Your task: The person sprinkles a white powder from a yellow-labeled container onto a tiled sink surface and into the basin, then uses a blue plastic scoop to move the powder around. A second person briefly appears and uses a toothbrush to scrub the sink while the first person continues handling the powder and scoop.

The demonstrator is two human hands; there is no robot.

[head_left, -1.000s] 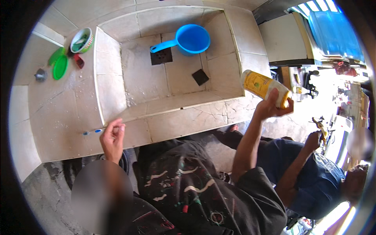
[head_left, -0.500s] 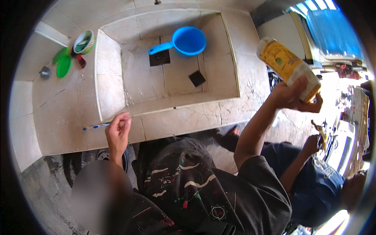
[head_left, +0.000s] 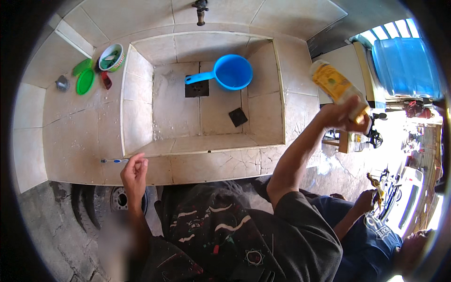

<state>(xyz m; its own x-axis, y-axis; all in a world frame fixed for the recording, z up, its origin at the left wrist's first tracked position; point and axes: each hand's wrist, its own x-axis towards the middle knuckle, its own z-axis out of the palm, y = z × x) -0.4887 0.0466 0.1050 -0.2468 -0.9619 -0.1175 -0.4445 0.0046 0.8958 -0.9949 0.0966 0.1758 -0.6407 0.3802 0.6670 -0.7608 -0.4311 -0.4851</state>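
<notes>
My right hand (head_left: 345, 114), raised beyond the right end of the tiled counter, grips a bottle (head_left: 332, 82) with a yellow label close to its lower end. The bottle tilts toward the upper left and is slightly blurred. My left hand (head_left: 135, 176) hovers at the counter's front edge, fingers loosely bent, with nothing visible in it. Just left of its fingertips lies a blue and white toothbrush (head_left: 114, 161). Between the hands is a tiled basin (head_left: 176, 103) holding a blue dipper (head_left: 232, 73), its handle over the dark drain plate (head_left: 197, 89).
A black square (head_left: 237, 117) lies in the basin. A tap (head_left: 200, 12) projects above it. On the left stand a tub (head_left: 112, 58), green lids (head_left: 85, 81) and a red item (head_left: 106, 81). A blue water jug (head_left: 406, 68) is far right. Another person (head_left: 371, 239) sits close at my right.
The whole view has shifted, bringing the tap fully into sight. My right hand, still on the bottle, has moved slightly left and away from me. My left hand stays beside the toothbrush.
</notes>
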